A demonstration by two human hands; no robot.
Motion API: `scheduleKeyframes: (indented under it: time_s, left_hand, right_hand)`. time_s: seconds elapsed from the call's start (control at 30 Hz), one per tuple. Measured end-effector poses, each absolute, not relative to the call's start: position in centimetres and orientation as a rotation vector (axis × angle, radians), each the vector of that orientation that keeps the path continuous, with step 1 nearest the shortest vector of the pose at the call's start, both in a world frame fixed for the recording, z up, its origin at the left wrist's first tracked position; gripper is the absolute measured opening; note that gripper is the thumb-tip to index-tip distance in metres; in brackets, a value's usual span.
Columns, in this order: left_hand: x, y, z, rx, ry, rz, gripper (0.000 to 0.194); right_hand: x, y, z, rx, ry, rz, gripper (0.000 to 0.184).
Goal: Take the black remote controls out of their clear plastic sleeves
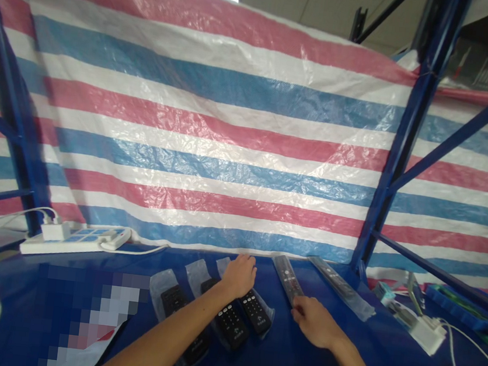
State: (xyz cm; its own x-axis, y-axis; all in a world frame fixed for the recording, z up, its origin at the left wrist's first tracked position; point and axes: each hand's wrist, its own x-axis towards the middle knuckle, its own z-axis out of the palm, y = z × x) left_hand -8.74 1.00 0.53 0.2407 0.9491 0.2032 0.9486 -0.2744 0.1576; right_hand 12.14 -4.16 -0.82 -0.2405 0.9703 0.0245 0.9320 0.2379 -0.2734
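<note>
Black remote controls in clear plastic sleeves lie on the blue table. My left hand [238, 276] rests with bent fingers over the upper end of a sleeved remote control [256, 312], the rightmost of a group of three; its fingertips are partly hidden. Beside it are the middle remote control [231, 325] and the left remote control [174, 299], both partly covered by my forearm. My right hand [314, 321] is closed, thumb and fingers pinching the near end of another sleeved remote control [288, 277]. Farther right lies one more sleeved remote control [340, 286], touched by neither hand.
A white power strip [74, 240] with cables sits at the back left. A flat object, partly pixelated [97, 342], is at the front left. Blue rack posts [399, 159] and a striped plastic sheet [213, 144] bound the table. At right are a white adapter [427, 335] and a blue tray [459, 307].
</note>
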Motion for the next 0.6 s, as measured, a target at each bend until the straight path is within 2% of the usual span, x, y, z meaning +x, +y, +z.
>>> scheduleKeyframes:
  time_s: [0.17, 0.37, 0.6]
  left_hand:
    - [-7.8, 1.9, 0.2, 2.407, 1.897, 0.367, 0.029]
    - [-7.7, 4.1, -0.6, 2.260, 1.940, 0.349, 0.029]
    - [-7.8, 6.4, -1.5, 2.149, 1.949, 0.365, 0.026]
  right_hand:
    - [11.8, -4.9, -1.3, -1.458, -2.386, 0.568, 0.021]
    - [11.7, -5.2, -1.7, -1.284, -2.337, 0.871, 0.021]
    - [11.8, -4.4, -0.9, -1.360, -2.046, 0.678, 0.039]
